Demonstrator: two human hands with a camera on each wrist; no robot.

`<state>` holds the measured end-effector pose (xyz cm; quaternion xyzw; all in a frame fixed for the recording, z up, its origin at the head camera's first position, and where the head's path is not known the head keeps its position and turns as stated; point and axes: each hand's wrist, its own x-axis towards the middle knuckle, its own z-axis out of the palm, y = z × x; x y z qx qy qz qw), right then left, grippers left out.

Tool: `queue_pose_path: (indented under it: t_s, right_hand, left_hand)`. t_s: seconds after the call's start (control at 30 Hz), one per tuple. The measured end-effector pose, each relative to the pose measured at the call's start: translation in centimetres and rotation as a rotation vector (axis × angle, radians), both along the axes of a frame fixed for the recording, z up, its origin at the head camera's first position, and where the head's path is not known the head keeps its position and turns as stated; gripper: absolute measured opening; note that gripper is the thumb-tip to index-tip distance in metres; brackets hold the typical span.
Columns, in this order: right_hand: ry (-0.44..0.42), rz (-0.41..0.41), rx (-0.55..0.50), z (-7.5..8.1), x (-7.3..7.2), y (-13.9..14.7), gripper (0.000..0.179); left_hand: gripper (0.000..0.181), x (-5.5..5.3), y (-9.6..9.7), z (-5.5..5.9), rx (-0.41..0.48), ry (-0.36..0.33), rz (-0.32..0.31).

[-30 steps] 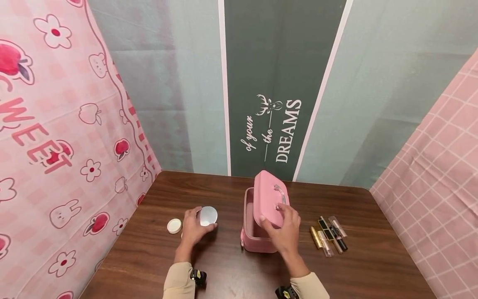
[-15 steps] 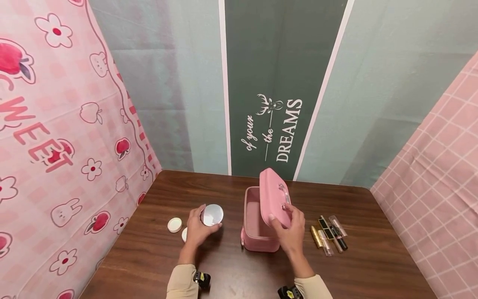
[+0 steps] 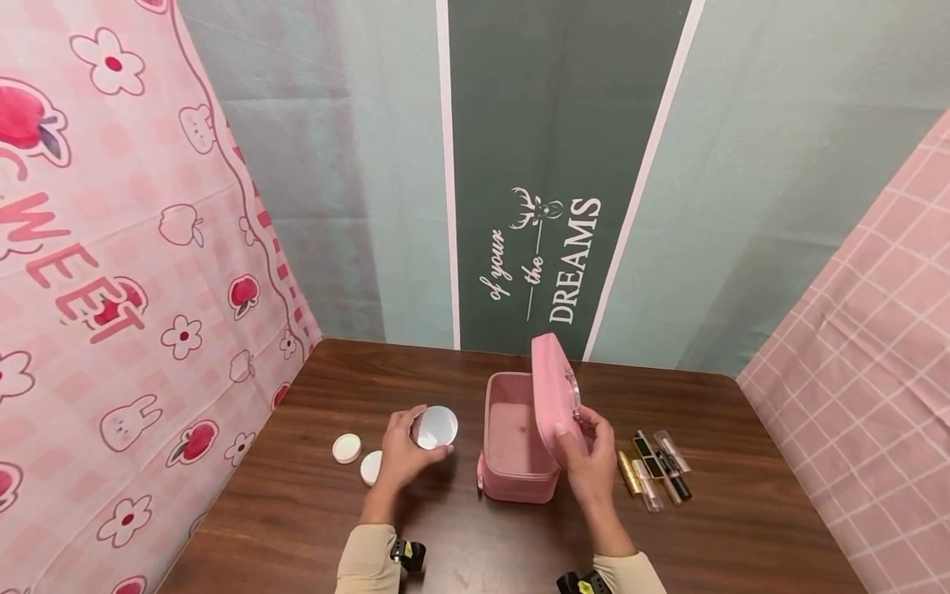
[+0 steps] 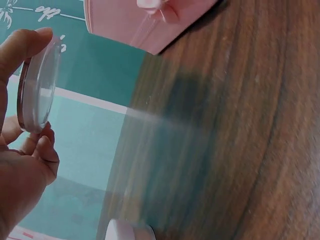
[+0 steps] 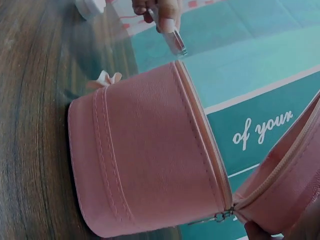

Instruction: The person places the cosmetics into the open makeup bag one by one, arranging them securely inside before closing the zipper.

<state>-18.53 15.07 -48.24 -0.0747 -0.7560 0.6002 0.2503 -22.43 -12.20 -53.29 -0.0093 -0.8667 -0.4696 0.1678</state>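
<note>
My left hand point(image 3: 404, 458) grips a flat round compact point(image 3: 436, 427) by its edge, raised above the table. In the left wrist view the compact point(image 4: 41, 90) has a clear rim and a dark edge; thumb and fingers pinch it from either side. A pink vanity case point(image 3: 519, 488) stands unzipped to its right, its pink inside showing. My right hand point(image 3: 592, 470) holds the tilted-up lid point(image 3: 552, 396) near its clear handle, thumb on the front edge. The right wrist view shows the case body point(image 5: 150, 150) with a zipper along its rim and a small bow.
Two small round white jars, one a pale-topped jar point(image 3: 346, 449) and one a white-lidded jar point(image 3: 372, 468), lie left of the left hand. Right of the case lies a cluster of lipstick-like tubes, including a gold tube point(image 3: 628, 473). Patterned cloths hang around the wooden table point(image 3: 460, 544).
The left hand has carried the compact right, toward the case, uncovering the second white jar. The right hand has swung the lid further up and right, showing more of the inside.
</note>
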Motion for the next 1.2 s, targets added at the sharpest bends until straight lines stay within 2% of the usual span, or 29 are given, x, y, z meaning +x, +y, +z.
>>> queue_pose_path:
  t_s: [0.17,0.27,0.47,0.57,0.73,0.83,1.0,1.07,1.2]
  right_hand:
    - [-0.05,-0.014,0.005,0.3,0.3,0.6,0.045]
    - [-0.034,-0.043,0.053,0.7,0.6,0.9,0.04]
    - [0.136,-0.099,0.203,1.6,0.9,1.6,0.029]
    - [0.227,-0.111,0.27,1.9,1.1,1.9,0.029]
    - [0.402,-0.109,0.447,2.2,1.3,2.4,0.029]
    - [0.462,-0.111,0.542,2.3,1.4,2.8,0.033]
    - [0.429,-0.137,0.621,2.5,1.7,3.3,0.051]
    - [0.411,-0.163,0.638,2.5,1.7,3.6,0.052]
    - [0.429,-0.207,0.614,2.2,1.4,4.1,0.046]
  left_hand:
    - [0.083,-0.1,0.5,0.6,0.004,-0.019,-0.031]
    - [0.083,-0.2,1.0,0.8,0.001,-0.019,-0.036]
    - [0.084,-0.5,1.8,1.4,0.012,-0.035,-0.056]
    - [0.085,-0.5,2.1,1.8,0.02,-0.037,-0.069]
    - [0.088,-0.5,2.6,2.2,0.027,-0.039,-0.066]
    - [0.087,-0.6,3.0,2.3,0.018,-0.041,-0.073]
    - [0.084,-0.8,3.5,2.6,0.014,-0.038,-0.096]
    - [0.083,-1.0,3.7,2.7,0.017,-0.036,-0.102]
    - [0.082,-1.2,3.9,2.9,0.009,-0.027,-0.111]
